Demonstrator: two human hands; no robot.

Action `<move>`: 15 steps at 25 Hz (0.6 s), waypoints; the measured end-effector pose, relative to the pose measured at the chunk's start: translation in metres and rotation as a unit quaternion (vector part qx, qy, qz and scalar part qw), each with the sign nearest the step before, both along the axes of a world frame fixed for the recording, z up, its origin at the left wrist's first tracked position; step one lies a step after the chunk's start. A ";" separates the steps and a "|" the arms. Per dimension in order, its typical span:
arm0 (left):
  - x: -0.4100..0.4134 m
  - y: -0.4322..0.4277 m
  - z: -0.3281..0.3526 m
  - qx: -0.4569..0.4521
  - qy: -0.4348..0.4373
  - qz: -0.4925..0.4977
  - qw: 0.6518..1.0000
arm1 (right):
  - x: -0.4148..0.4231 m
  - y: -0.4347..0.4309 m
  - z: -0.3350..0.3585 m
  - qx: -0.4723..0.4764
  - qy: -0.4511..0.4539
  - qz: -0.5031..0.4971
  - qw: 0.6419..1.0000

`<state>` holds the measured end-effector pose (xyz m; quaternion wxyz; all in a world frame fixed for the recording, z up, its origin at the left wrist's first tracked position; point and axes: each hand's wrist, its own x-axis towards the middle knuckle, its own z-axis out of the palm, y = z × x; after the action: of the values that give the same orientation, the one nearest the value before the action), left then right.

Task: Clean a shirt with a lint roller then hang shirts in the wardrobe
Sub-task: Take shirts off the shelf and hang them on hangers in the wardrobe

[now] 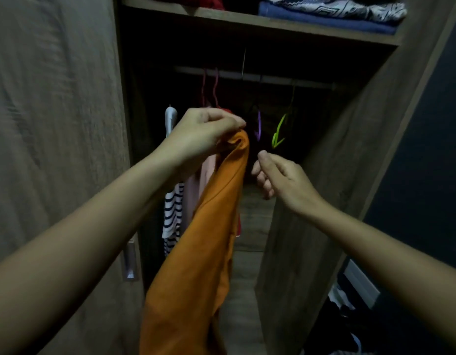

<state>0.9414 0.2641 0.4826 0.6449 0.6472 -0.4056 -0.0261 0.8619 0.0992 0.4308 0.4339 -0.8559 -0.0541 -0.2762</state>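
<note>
The orange shirt (pixel 196 239) hangs from mid-frame down to the bottom edge, in front of the open wardrobe (pixel 324 175); it looks light, soft and limp, so it is best taken at the collar or shoulder seam. The left hand (pixel 204 134) has its grip pinched tight on the shirt's bunched top. The right hand (pixel 275 178), just right of the cloth, holds nothing, fingers loosely curled, below the green hanger (pixel 278 135).
</note>
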 end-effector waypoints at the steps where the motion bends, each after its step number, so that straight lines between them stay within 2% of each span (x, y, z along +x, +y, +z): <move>1: -0.002 0.005 0.004 0.011 -0.012 -0.017 1.000 | -0.002 0.008 -0.003 0.032 -0.004 0.038 0.999; 3: -0.006 0.016 0.010 0.064 -0.089 -0.005 0.994 | -0.004 0.021 -0.006 0.015 -0.010 0.067 0.998; 6: -0.014 0.027 0.010 0.124 -0.247 0.118 0.954 | 0.000 0.032 -0.005 0.003 -0.028 0.038 0.999; 9: -0.011 0.030 0.005 0.157 -0.317 0.202 0.913 | 0.004 0.038 0.000 0.010 0.001 0.051 0.999; 11: -0.004 0.033 0.000 0.172 -0.321 0.217 0.906 | 0.005 0.039 0.003 0.015 0.033 0.064 0.997; 13: 0.002 0.034 -0.006 0.149 -0.271 0.184 0.933 | 0.006 0.035 0.005 -0.055 0.021 0.027 0.998; 15: 0.010 0.035 -0.008 0.086 -0.227 0.180 0.953 | 0.007 0.023 0.000 -0.132 0.032 -0.013 0.991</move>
<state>0.9510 0.2990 0.4745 0.4716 0.7518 -0.4137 0.2030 0.8694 0.1219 0.4309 0.3146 -0.9149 -0.0651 -0.2446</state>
